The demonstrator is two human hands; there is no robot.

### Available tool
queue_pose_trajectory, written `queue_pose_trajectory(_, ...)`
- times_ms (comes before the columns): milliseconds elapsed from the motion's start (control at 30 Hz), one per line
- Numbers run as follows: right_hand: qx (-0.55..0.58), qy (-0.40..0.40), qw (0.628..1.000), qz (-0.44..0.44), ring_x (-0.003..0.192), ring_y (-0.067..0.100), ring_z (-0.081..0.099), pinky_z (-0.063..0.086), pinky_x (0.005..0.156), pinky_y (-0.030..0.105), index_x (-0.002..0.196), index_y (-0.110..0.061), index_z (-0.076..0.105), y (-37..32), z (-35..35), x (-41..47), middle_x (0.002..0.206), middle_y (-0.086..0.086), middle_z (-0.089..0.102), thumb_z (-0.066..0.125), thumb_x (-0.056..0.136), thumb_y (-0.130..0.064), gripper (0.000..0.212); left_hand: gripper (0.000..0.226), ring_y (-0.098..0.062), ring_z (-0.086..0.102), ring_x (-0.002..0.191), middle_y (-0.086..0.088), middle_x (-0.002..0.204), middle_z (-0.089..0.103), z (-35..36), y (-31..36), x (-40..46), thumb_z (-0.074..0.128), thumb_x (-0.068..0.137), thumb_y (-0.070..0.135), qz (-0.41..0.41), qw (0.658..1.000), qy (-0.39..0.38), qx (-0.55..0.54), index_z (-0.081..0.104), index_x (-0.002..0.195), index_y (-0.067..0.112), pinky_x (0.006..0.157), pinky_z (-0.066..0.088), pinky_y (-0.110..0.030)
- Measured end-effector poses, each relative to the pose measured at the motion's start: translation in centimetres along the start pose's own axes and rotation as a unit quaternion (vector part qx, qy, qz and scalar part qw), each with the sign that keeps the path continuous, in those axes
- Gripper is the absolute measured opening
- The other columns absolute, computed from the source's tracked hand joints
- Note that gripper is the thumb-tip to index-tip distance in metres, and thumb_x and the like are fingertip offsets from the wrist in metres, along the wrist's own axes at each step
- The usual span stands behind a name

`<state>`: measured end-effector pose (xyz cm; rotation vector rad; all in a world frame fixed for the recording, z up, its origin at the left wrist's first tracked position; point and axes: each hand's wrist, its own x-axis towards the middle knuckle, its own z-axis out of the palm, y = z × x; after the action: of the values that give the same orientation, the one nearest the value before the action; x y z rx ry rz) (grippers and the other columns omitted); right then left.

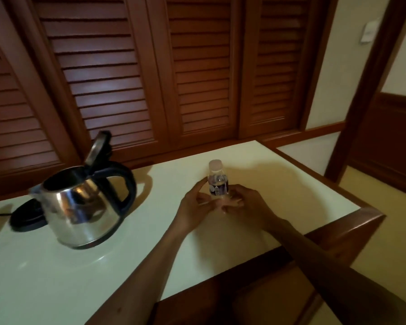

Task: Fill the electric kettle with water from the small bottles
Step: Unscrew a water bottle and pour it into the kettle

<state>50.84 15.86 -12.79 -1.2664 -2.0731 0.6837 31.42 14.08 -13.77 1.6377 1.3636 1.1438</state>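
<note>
Two bare forearms reach in from the lower edge, over the near edge of the pale tabletop [56,277], which has a wooden rim. Left hand [193,207] sits on the left side of a small bottle [217,181], fingers loosely curved toward its base, thumb up against the label. Right hand [246,199] meets it from the right, fingers curled around the lower part of the bottle. Both hands hold it; fingertips blurred, exact contact hard to read. Bottle upright, pale cap on, dark label, low over the tabletop, right of centre.

Left of the hands, well apart: steel kettle [80,207] with black handle, lid [97,146] flipped up and open. It looks tilted, standing on the tabletop just beside its black base [25,219], not seated on it. A cord runs off the left edge.

Behind: brown louvred doors [150,66]. Far right, cream wall with a white switch plate [369,31].
</note>
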Motion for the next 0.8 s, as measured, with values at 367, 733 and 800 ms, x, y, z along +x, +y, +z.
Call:
queue_pose_trajectory(367,-0.04,0.005,0.996,0.082,0.086,0.014,0.056,0.046,0.074,0.025,0.121,-0.007,0.056,14.0,-12.0,12.0,0.108,0.004,0.061,0.076,0.08,-0.03,0.051,0.035,-0.022,0.06,0.118,0.0,0.128,0.065,6.0,0.1,14.0,0.068,0.087,0.038,0.0,0.967,0.092,0.237,0.065,0.122,0.034,0.101,0.051,-0.041)
queue_pose_trajectory(733,0.012,0.044,0.998,0.039,0.081,0.012,0.065,0.051,0.068,0.024,0.099,-0.022,0.062,19.7,-12.6,22.5,0.092,-0.004,0.068,0.073,0.076,-0.029,0.026,0.063,-0.019,0.003,0.153,-0.002,0.166,0.008,7.0,-1.7,16.0,0.023,0.101,0.056,-0.117,0.862,-0.02,0.493,0.018,0.156,0.026,0.121,0.003,-0.05)
queue_pose_trajectory(800,0.016,0.051,0.997,0.051,0.079,0.012,0.064,0.053,0.07,0.033,0.097,-0.024,0.063,20.8,-12.2,24.0,0.09,-0.006,0.069,0.07,0.073,-0.038,0.029,0.064,-0.018,0.001,0.153,-0.001,0.166,0.005,7.1,-2.0,16.1,0.02,0.1,0.058,-0.12,0.856,-0.019,0.502,0.015,0.156,0.027,0.121,0.002,-0.049)
